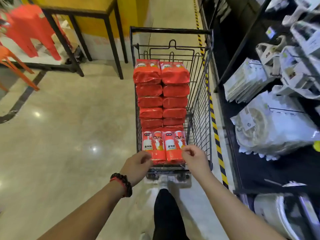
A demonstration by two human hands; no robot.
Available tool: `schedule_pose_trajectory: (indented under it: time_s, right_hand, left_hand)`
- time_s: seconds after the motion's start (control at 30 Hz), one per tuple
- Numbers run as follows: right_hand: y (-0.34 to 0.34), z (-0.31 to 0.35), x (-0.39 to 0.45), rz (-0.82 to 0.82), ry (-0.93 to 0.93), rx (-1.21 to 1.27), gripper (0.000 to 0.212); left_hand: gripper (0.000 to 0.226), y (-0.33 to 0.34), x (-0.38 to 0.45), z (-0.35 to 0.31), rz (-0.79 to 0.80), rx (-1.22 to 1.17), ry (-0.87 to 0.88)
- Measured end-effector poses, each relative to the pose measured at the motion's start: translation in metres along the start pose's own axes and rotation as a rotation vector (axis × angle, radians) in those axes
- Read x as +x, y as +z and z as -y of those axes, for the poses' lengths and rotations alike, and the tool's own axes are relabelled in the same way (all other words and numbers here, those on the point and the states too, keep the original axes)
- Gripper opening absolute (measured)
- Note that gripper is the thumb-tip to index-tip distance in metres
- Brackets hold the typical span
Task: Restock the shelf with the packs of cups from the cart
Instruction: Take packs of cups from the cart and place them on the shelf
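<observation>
- Inside the cart (200, 94), red packs of cups (161, 101) lie in two columns.
- Left hand (136, 166) and right hand (194, 157), fingers curled, pinch the nearest two packs' ends.

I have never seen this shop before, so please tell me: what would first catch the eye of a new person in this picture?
First, the bright red packs of cups, stacked in two columns inside the black wire cart in the middle of the aisle. Both hands reach for the nearest packs: the left hand, with a dark bead bracelet on its wrist, and the right hand. On the right stands a dark shelf holding pale plastic-wrapped goods.
</observation>
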State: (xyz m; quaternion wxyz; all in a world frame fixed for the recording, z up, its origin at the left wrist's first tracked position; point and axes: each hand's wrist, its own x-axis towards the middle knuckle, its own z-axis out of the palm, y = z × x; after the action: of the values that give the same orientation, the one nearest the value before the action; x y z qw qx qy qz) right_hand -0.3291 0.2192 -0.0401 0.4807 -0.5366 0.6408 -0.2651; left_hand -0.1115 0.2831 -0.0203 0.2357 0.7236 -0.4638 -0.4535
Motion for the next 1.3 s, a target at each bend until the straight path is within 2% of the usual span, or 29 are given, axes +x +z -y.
schedule_pose_trajectory:
  time_s: [0.13, 0.23, 0.37, 0.47, 0.53, 0.63, 0.73, 0.87, 0.97, 1.0, 1.1, 1.13, 1.3]
  right_hand:
    - [0.007, -0.011, 0.071, 0.040, 0.113, 0.039, 0.026]
    - [0.004, -0.020, 0.116, 0.075, 0.129, 0.015, 0.029]
    - [0.000, -0.033, 0.166, 0.107, 0.182, -0.069, 0.015]
    - [0.008, -0.048, 0.192, 0.116, 0.235, -0.102, 0.017]
    - [0.017, -0.061, 0.206, 0.134, 0.276, -0.125, 0.021]
    - [0.032, -0.085, 0.221, 0.151, 0.331, -0.174, 0.023]
    - [0.046, -0.108, 0.231, 0.164, 0.404, -0.209, 0.009]
    - [0.058, -0.142, 0.242, 0.192, 0.495, -0.242, 0.036]
    - [0.064, -0.169, 0.246, 0.100, 0.545, -0.228, 0.022]
    - [0.065, -0.176, 0.247, 0.054, 0.593, -0.213, 0.026]
    - [0.067, -0.198, 0.246, 0.069, 0.771, -0.175, 0.071]
    - [0.067, -0.205, 0.246, 0.097, 0.802, -0.163, 0.079]
    - [0.071, -0.226, 0.251, 0.172, 0.819, -0.142, 0.081]
  left_hand:
    - [0.007, 0.006, 0.060, -0.011, 0.030, 0.067, -0.097]
    - [0.007, 0.016, 0.103, -0.022, 0.093, 0.144, -0.082]
    - [0.020, 0.030, 0.152, -0.030, 0.141, 0.166, -0.119]
    - [0.012, 0.037, 0.175, -0.026, 0.163, 0.121, -0.185]
    - [0.019, 0.040, 0.187, -0.019, 0.161, 0.112, -0.210]
    - [0.013, 0.044, 0.202, -0.007, 0.166, 0.126, -0.244]
    - [0.015, 0.048, 0.211, 0.007, 0.178, 0.136, -0.274]
    - [0.019, 0.055, 0.219, 0.029, 0.224, 0.123, -0.310]
    - [0.018, 0.063, 0.221, 0.047, 0.260, 0.077, -0.341]
    - [0.014, 0.066, 0.221, 0.053, 0.267, 0.067, -0.351]
    - [0.013, 0.077, 0.221, 0.067, 0.271, 0.030, -0.415]
    - [0.017, 0.081, 0.221, 0.070, 0.268, 0.006, -0.441]
    - [0.029, 0.096, 0.221, 0.077, 0.269, 0.008, -0.519]
